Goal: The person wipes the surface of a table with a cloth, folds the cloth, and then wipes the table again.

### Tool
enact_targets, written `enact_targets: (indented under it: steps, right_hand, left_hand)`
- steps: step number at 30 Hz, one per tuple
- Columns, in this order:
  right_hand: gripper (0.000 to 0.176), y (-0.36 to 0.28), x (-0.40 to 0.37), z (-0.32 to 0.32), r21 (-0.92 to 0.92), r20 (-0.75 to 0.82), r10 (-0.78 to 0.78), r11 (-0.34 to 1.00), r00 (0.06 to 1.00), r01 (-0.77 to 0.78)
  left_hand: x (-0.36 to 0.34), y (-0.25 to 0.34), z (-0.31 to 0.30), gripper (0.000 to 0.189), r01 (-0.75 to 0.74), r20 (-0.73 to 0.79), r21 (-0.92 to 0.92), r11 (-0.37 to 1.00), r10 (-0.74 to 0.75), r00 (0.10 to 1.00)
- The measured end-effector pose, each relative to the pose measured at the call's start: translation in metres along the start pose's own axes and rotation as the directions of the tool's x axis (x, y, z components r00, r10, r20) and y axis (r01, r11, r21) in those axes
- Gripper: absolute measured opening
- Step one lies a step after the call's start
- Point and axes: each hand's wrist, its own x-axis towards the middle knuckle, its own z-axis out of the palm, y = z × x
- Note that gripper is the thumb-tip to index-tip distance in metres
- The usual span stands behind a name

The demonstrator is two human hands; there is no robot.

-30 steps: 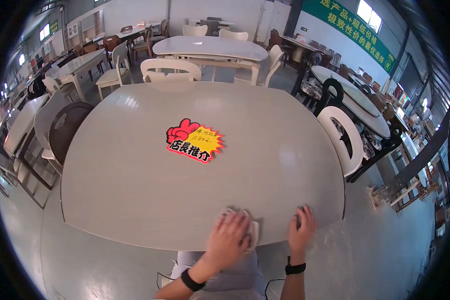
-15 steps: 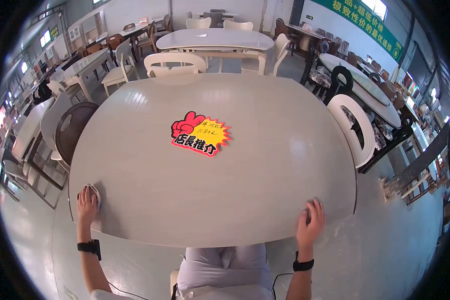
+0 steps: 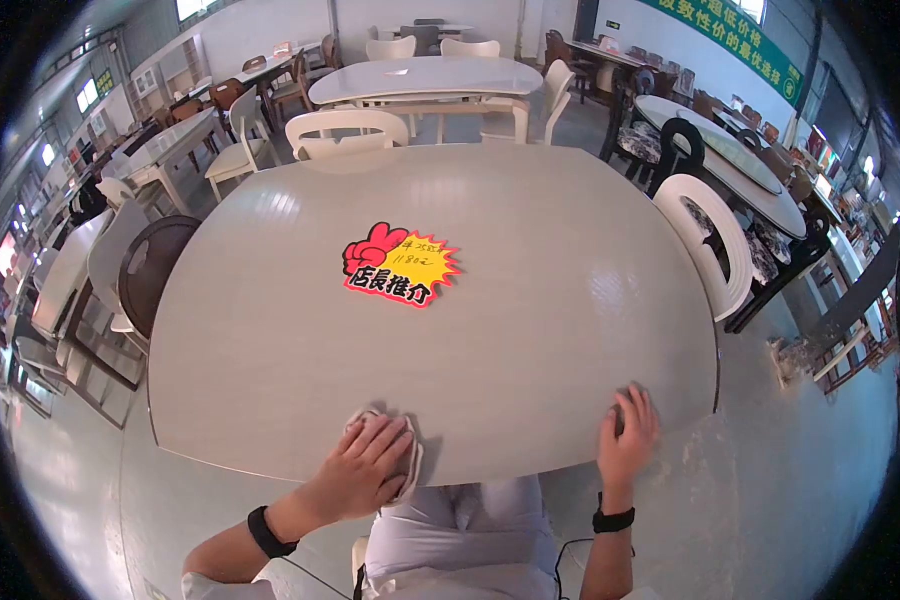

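My left hand (image 3: 363,468) lies palm down on a folded pale cloth (image 3: 410,468), pressing it against the tabletop at the near edge. Its fingers are spread over the cloth, which shows at the fingertips and along the right side. My right hand (image 3: 627,437) rests at the right part of the table (image 3: 530,360), fingers bent slightly with a dark gap beside the thumb. Nothing is seen in it. Farther up the glossy grey surface sits a red and yellow price sign (image 3: 400,265) with handwritten numbers.
A white chair (image 3: 705,245) stands against the table's right side, and a brown-backed chair (image 3: 155,270) at the left. Another white chair (image 3: 345,130) is at the far side. Behind it is a second pale table (image 3: 425,80). My lap is below the near edge.
My left hand has slid the cloth from the table's left end rightward along the near edge to in front of my lap. The right hand stays in about the same place.
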Motion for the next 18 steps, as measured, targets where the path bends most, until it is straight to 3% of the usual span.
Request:
enact_targets:
  steps: [1,5,9,11,13,15,18]
  right_hand:
    - [0.024,0.001,0.000,0.000,0.007,-0.002,-0.008,1.000,1.000,0.008]
    - [0.024,0.002,-0.002,0.000,0.011,0.006,-0.001,1.000,1.000,0.001]
    - [0.025,0.002,-0.002,0.002,0.013,0.013,0.023,1.000,1.000,-0.023]
    - [0.025,0.002,-0.001,0.002,-0.004,0.015,0.026,1.000,1.000,-0.026]
    - [0.025,0.003,-0.002,0.002,-0.011,0.008,0.022,1.000,1.000,-0.022]
    - [0.025,0.005,-0.003,0.004,-0.003,-0.011,0.007,1.000,1.000,-0.007]
    - [0.024,0.006,-0.003,0.006,-0.017,-0.039,-0.015,1.000,0.999,0.014]
  left_hand:
    - [0.005,0.003,-0.001,0.061,-0.049,0.000,-0.055,0.997,0.049,0.999]
    - [0.017,-0.053,-0.008,0.065,-0.083,-0.003,0.065,0.994,0.084,0.996]
    - [-0.005,-0.182,0.011,0.053,0.189,-0.045,0.207,0.960,-0.184,0.982]
    - [-0.034,-0.265,0.022,0.053,0.260,0.065,0.330,0.907,-0.297,0.953]
    - [-0.073,-0.351,0.046,0.051,0.453,0.140,0.408,0.793,-0.545,0.827]
    - [-0.082,-0.340,0.004,0.052,0.539,0.305,0.464,0.703,-0.698,0.648]
    - [-0.109,-0.387,0.026,0.051,0.848,0.110,0.204,0.488,-0.873,0.476]
